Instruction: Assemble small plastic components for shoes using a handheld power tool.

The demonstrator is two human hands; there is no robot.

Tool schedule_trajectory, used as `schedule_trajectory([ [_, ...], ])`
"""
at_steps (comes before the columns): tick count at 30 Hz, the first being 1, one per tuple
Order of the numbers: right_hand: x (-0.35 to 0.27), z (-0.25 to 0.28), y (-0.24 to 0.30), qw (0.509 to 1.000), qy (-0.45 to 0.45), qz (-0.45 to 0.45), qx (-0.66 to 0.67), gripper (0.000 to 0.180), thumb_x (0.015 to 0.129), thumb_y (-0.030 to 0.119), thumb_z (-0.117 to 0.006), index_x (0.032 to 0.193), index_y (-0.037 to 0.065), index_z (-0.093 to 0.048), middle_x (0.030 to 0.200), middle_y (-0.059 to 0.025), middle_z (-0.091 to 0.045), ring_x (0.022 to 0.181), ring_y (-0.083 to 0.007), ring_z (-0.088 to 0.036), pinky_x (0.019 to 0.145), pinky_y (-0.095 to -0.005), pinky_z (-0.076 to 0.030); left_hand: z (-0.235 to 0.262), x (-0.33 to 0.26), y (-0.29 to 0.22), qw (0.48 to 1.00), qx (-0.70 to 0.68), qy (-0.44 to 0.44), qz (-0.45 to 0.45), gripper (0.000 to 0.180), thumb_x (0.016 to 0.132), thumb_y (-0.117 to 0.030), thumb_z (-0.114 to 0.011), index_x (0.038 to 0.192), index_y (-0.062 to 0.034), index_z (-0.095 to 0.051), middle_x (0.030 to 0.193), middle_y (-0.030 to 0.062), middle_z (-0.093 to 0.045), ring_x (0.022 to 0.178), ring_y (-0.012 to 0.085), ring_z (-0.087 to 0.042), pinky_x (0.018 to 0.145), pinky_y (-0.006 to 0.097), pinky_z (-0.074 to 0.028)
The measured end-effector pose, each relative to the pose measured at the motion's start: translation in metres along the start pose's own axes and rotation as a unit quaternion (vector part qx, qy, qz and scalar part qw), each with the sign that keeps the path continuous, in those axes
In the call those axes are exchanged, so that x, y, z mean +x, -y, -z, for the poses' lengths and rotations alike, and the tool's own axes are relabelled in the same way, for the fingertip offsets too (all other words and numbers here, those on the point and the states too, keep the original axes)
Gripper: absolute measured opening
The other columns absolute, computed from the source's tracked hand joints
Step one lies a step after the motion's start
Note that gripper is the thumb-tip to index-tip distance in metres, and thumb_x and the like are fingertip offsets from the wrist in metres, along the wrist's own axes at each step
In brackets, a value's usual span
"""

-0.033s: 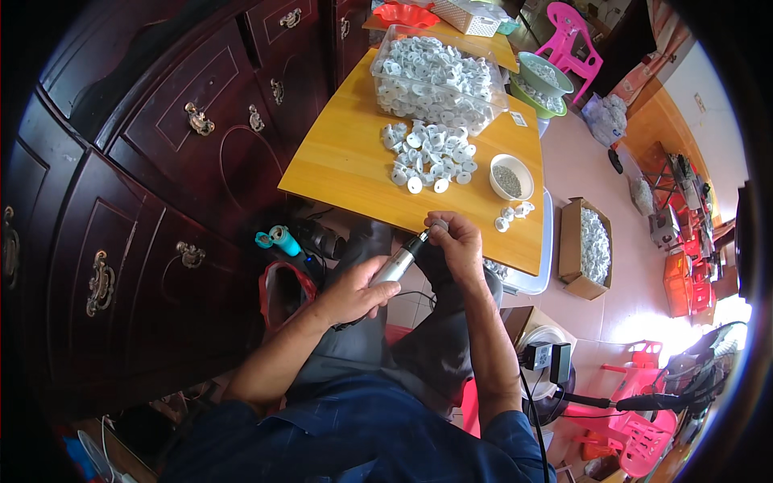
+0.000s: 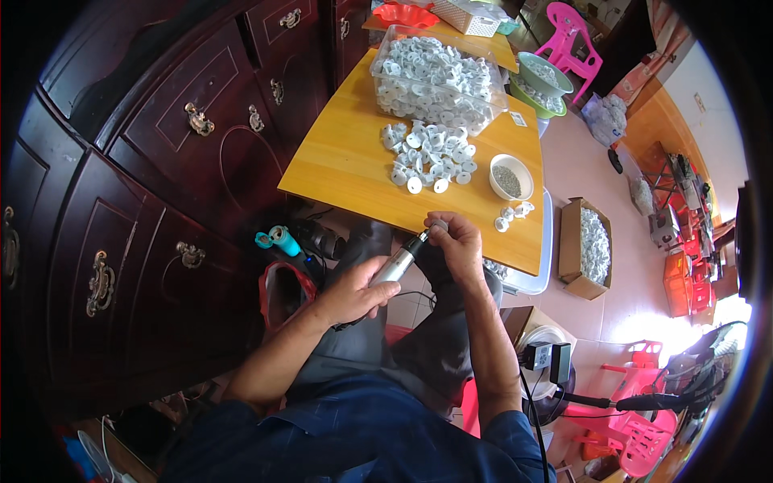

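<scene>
My left hand [image 2: 353, 291] is wrapped round a silver and black electric screwdriver [image 2: 394, 270], tilted up and to the right over my lap. My right hand [image 2: 462, 249] pinches a small whitish plastic part [image 2: 438, 224] at the tool's tip, just off the table's near edge. Fingers hide most of that part. Beyond my hands, a loose pile of white plastic parts [image 2: 431, 157] lies on the wooden table [image 2: 338, 165]. A white bowl [image 2: 527, 179] holding tiny greyish pieces stands to the right, with several white parts [image 2: 507, 216] lying near it.
A clear bin [image 2: 439, 113] full of white parts stands at the table's far side. On the floor to the right is a cardboard box [image 2: 570, 245] of similar parts. Dark drawers [image 2: 173, 169] border the left. A turquoise bottle [image 2: 283, 240] sits beside my left leg.
</scene>
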State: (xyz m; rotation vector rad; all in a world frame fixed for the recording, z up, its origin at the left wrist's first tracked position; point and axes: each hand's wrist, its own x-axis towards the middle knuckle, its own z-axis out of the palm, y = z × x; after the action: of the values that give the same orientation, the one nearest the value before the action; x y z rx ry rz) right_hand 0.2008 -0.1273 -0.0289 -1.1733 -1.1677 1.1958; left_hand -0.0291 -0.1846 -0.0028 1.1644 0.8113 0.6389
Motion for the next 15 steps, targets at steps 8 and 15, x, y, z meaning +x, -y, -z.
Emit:
schedule_trajectory([
  [8,0.004,0.015,0.013,0.998,-0.048,-0.01,-0.035,0.021,0.093,0.005,-0.061,0.113,0.002,-0.067,0.095,-0.0041,-0.07,0.077,-0.0091,-0.065,0.067,-0.0234,-0.053,-0.001,0.001,0.001,0.999,0.029,-0.005,-0.023,0.053,0.092,-0.026,-0.07,0.132,0.0007,-0.049,0.078,-0.0008,-0.054,0.054,0.0053,-0.05,0.048,0.022,-0.042],
  [15,0.003,0.088,0.019,0.849,-0.197,0.109,-0.479,0.026,0.083,0.003,-0.063,0.108,0.009,-0.07,0.105,-0.0162,-0.069,0.093,-0.0346,-0.068,0.08,-0.0415,-0.055,-0.001,0.0,-0.001,0.999,0.042,-0.007,-0.025,0.057,0.09,-0.03,-0.072,0.131,0.0018,-0.049,0.078,-0.0005,-0.054,0.055,0.0058,-0.051,0.049,0.023,-0.043],
])
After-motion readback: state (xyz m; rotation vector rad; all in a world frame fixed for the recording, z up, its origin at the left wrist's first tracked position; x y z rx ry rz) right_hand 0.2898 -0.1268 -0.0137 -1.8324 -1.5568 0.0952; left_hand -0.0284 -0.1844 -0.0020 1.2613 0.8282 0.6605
